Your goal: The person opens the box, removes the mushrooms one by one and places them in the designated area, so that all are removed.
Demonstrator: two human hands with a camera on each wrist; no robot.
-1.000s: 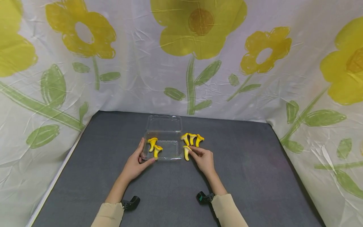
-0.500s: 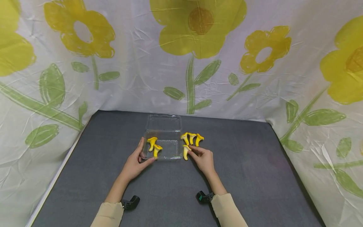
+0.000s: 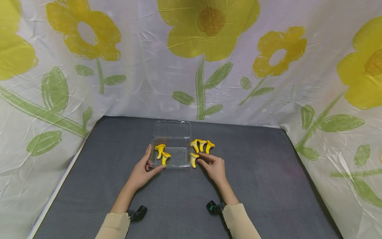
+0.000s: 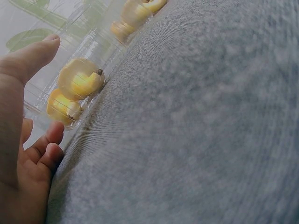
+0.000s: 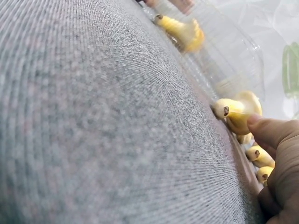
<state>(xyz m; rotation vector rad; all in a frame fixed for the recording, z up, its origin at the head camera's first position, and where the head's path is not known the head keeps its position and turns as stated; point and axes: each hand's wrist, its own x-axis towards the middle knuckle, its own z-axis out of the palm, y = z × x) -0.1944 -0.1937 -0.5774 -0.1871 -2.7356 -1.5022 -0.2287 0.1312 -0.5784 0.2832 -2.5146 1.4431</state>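
Note:
A clear plastic clamshell container (image 3: 179, 158) lies with its lid (image 3: 173, 128) folded back. Inside it, toward the left, are two yellow chanterelle mushrooms (image 3: 160, 151). My left hand (image 3: 142, 172) braces the container's front left corner, thumb stretched along the front edge and index finger along the left side. My right hand (image 3: 214, 168) pinches another chanterelle (image 3: 194, 160) by its cap, close to the container's right wall. In the right wrist view the thumb (image 5: 268, 128) presses that cap, and the chanterelle's stem (image 5: 226, 109) points toward the camera.
Three more chanterelles (image 3: 202, 146) lie in a row just behind my right fingers, beside the container. Dark grey cloth (image 3: 262, 186) covers the table. A white curtain printed with yellow flowers (image 3: 143, 83) stands behind and along the sides.
The chanterelle at my right fingers has shifted slightly left, up to the container's right wall, and the fingertips moved with it. My left hand and the container stay put.

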